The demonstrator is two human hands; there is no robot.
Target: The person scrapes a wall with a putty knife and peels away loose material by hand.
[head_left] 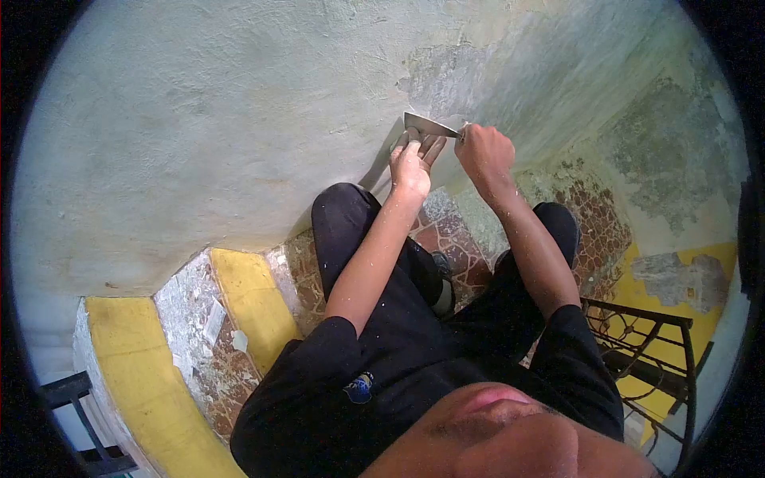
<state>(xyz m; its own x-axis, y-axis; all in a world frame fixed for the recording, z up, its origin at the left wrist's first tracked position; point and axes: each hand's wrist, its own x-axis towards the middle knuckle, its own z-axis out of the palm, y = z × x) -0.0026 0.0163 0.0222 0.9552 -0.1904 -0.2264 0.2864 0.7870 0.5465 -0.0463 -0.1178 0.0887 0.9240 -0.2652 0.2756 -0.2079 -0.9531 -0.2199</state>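
My right hand [488,158] is closed round the handle end of a scraper [430,126], a flat metal blade that points left toward the wall. Just below the blade, my left hand [412,166] is raised with its fingers against or close to the metal; whether they grip it is unclear. Both hands are in front of the pale, rough plaster wall [215,127]. A grey patch [454,78] of bare surface shows on the wall above the blade.
Yellow-edged steps [131,334] curve down the left, with paint flakes [213,320] on them. A black metal railing [685,358] stands at right, another piece [68,390] at lower left. Reddish patterned floor [458,247] lies between my knees. The right wall [669,151] has peeling patches.
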